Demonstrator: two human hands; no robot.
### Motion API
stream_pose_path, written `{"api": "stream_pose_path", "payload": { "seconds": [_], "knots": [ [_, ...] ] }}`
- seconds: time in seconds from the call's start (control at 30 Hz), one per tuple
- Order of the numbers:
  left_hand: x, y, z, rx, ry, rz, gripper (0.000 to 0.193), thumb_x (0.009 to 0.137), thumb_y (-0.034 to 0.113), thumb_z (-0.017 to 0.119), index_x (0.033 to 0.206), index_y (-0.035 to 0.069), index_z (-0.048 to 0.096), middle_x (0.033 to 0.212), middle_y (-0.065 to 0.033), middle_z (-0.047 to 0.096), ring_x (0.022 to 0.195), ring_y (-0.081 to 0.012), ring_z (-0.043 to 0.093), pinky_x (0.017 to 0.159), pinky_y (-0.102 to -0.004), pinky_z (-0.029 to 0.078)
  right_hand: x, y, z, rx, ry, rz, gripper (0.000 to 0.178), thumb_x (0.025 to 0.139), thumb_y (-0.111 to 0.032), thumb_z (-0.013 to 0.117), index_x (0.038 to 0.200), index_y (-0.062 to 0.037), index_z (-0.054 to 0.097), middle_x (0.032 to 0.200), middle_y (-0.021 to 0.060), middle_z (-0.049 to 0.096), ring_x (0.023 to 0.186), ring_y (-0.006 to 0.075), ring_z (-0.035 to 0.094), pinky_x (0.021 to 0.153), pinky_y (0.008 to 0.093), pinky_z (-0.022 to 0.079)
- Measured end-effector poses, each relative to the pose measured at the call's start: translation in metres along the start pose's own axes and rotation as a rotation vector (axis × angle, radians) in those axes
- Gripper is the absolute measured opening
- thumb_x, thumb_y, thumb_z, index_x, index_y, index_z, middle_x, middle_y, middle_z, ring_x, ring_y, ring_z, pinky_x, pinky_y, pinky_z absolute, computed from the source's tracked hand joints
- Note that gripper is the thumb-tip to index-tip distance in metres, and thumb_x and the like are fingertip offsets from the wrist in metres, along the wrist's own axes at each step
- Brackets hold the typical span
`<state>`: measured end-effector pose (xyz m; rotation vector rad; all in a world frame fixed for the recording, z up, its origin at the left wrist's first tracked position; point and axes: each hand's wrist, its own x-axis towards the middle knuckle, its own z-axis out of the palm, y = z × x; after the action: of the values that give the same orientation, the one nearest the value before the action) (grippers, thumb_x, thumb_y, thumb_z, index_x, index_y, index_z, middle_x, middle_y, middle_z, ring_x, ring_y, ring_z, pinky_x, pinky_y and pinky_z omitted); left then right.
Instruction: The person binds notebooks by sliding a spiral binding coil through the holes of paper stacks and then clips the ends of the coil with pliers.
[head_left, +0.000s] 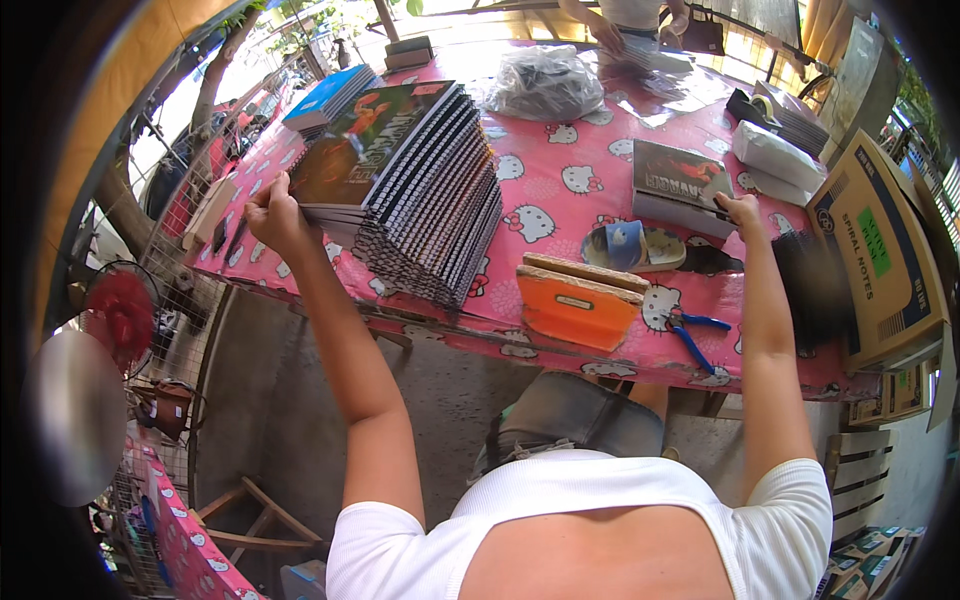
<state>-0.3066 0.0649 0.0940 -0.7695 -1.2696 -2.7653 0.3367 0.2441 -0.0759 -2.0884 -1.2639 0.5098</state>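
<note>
A tall stack of spiral notebooks (432, 195) with dark covers leans in a fan on the table, its wire bindings toward the right. My left hand (274, 212) is closed on the left corner of the upper notebooks. To the right lies a shorter pile of dark-covered notebooks (682, 182). At that pile's right corner my right hand (738, 212) is closed, the fingers pinching its edge. Between the piles and the table's near edge are an orange wooden block with a slot (580, 302), blue-handled pliers (692, 335) and a blue tape roll (615, 243).
A pink patterned cloth (540, 190) covers the table. Blue notebooks (325, 97) and a clear plastic bag (547, 82) lie farther back. A cardboard box (880, 250) stands at the right, beside black wire coils (808, 290). Across the table, another person's hands (607, 35) handle plastic-wrapped items.
</note>
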Motion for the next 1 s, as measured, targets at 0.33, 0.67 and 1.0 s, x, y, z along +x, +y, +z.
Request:
{"api": "stream_pose_path", "payload": {
  "seconds": [0.33,0.67,1.0],
  "knots": [
    [-0.169,0.125,0.001,-0.113,-0.656,0.553,0.057,0.087,0.01,0.065,0.134,0.0,0.034,0.123,-0.0224,0.054,0.116,-0.029,0.052,0.088,-0.0302,0.049,-0.087,-0.046,-0.033,-0.065,0.567,-0.688,0.027,0.082,-0.01,0.069,0.093,-0.0015,0.045,0.084,0.0137,0.061,0.072,0.0235,0.065,0.06,0.0363,0.053],
    [-0.223,0.041,0.027,0.117,-1.12,-0.182,0.02,0.087,0.0,0.061,0.107,-0.002,0.063,0.093,-0.006,0.065,0.081,-0.0152,0.061,0.076,-0.0269,0.047,-0.285,-0.049,-0.012,0.384,-0.189,-0.842,0.027,0.086,0.002,0.056,0.113,-0.0022,0.055,0.108,0.0165,0.057,0.1,0.0332,0.053,0.087,0.0365,0.042],
    [-0.295,0.069,0.037,0.582,-1.106,0.739,0.056,0.087,0.013,0.058,0.139,0.001,0.038,0.136,-0.0193,0.042,0.134,-0.0321,0.034,0.11,-0.0578,0.014,-0.302,-0.004,0.052,0.17,-0.261,-0.849,0.04,0.076,0.006,0.059,0.112,0.0016,0.042,0.094,0.0241,0.053,0.094,0.0439,0.052,0.077,0.0475,0.043]
  ]
}}
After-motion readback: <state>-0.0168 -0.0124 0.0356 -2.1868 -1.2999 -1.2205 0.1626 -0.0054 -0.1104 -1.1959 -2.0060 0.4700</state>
